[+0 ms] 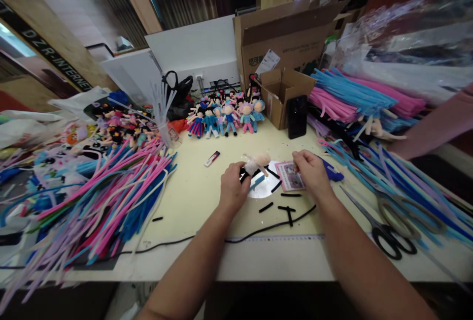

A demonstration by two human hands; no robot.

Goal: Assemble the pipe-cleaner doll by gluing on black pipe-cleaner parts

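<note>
At the middle of a cluttered desk, near its front edge, the left hand closes around a small unfinished doll with a pale fuzzy head, its black stems poking out past the fingers. The right hand, just beside it, pinches the edge of a pink card lying flat on the desk. Short black stem pieces lie in front of both hands. Scissors rest toward the right front corner; finished dolls stand in a row at the back.
</note>
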